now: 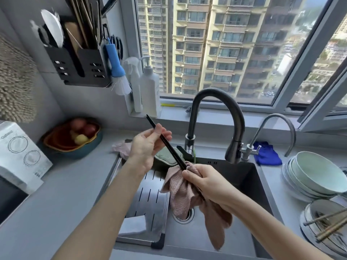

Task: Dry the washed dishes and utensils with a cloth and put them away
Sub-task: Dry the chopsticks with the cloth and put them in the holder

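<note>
Position: both hands are raised over the sink [249, 177], which is set in the grey table [65, 184].

Left hand [146, 147]: palm towards the camera, thumb and fingers closed round the upper part of the black chopsticks [173, 152]. The top tips project past the fingers, up and to the left.

Chopsticks: held together and slanted, running down and to the right from the left hand into the right hand. The middle length shows bare between the two hands.

Right hand [206, 182]: clamped on the pink cloth [180, 196], which is bunched round the lower end of the chopsticks. That end is hidden inside the cloth. The loose cloth hangs below the fist over the basin and drain.

Surroundings: a dark faucet [216, 102] arches behind the hands. To the right, on the table, stands a stack of pale green plates [317, 175]. In front of it is a metal bowl [309, 209] with wooden chopsticks [326, 218] lying across it. A black utensil holder [82, 68] hangs on the wall at upper left, well apart from the hands.
</note>
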A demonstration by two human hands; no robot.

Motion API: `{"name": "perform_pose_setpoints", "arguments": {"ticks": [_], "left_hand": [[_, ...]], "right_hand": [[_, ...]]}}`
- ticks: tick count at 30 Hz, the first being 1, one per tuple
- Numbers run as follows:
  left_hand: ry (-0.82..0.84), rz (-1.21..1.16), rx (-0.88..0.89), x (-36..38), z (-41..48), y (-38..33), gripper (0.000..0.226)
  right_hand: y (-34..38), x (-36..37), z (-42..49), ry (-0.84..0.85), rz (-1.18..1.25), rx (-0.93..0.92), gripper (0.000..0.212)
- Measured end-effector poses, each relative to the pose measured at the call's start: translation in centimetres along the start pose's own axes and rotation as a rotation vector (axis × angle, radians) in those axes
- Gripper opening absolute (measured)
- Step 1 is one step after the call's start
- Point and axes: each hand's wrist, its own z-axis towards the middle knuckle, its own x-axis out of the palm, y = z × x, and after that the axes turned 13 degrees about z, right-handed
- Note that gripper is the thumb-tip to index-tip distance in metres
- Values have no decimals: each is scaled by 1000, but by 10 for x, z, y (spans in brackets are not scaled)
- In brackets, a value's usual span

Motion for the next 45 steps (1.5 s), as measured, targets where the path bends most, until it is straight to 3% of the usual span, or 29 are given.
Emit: {"name": "perform_pose_setpoints", "arguments": {"ticks": [2,4,6,9,12,14,17,20,23,28,35,37,40,43,45], "left_hand": [[194,44,-29,10,-12,17,14],[237,24,-62,19,-18,26,13],[185,11,-46,24,-18,27,14],[32,76,8,21,-9,20,14],[-31,213,-28,13,-3,14,14],[60,321,-78,11,-5,12,16],[216,500,-99,21,-12,13,22],[316,695,-44,38,-18,10,24],[292,789,-39,44,-22,8,19],[211,843,-50,26,-25,-6,19],[279,900,-115,-23,-24,-35,27],[233,867,-105,-43,-23,-41,23],[-19,623,-26,-73,-5,-52,17],[-282,160,43,-88,25,-65,11],[-342,-55,57,-93,43,-75,10]], "right_hand": [[4,0,6,-13,111,11,26],[7,-1,9,1,248,14,25],[4,-2,7,13,270,21,25],[-15,-15,1,-12,96,40,27],[-26,-38,1,-204,-48,30,26],[-18,-49,8,-302,107,-55,24],[-2,-47,28,-201,404,-124,33],[7,-26,45,-132,504,-71,25],[10,-13,59,-255,583,-64,18],[21,-3,81,-211,726,-31,13],[61,1,134,-266,782,40,7],[72,-4,149,-294,783,-32,8],[75,9,155,-301,712,-89,12],[67,57,144,-114,563,-103,17],[65,98,142,12,389,-127,12]]}}
